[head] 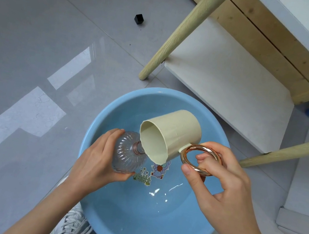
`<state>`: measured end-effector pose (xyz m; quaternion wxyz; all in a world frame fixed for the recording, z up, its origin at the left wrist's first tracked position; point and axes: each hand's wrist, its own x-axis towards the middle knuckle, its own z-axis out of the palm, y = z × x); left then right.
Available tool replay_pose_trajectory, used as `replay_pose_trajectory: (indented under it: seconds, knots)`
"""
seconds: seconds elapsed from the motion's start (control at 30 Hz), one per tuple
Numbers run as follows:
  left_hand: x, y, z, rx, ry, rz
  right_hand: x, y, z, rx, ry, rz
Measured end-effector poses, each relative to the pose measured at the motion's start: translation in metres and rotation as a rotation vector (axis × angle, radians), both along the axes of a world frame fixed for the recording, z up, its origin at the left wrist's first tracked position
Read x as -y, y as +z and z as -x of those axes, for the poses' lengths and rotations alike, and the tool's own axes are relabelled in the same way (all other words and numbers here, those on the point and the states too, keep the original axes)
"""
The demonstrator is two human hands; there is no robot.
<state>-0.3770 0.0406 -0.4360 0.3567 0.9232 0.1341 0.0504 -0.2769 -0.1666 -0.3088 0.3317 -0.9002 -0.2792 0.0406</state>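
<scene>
A blue plastic basin point(109, 228) stands on the floor between my feet, with water in it and a cartoon sticker on its bottom. My left hand point(98, 160) grips a clear ribbed bottle point(128, 155) over the basin, its mouth turned toward the cup. My right hand point(222, 182) holds the rose-gold ring handle point(199, 160) of a cream cup point(168, 136), thumb and fingers curled round the ring. The cup is tipped on its side, its lower lip touching the bottle's mouth.
Two pale wooden legs point(185, 29) of a white table slant down to the grey tiled floor beyond and to the right of the basin. A small black cube point(139, 19) lies on the floor at the back. White sneakers point(71, 230) flank the basin's near rim.
</scene>
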Motion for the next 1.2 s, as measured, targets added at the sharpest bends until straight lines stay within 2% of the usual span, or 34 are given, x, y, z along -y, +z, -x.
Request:
replay_pose_trajectory:
  seconds: [1.2]
  knots:
    - [0.0002,-0.0015,-0.0002,-0.012,-0.006,-0.029,-0.0048,0.0059,0.0026,0.119,0.069,0.052]
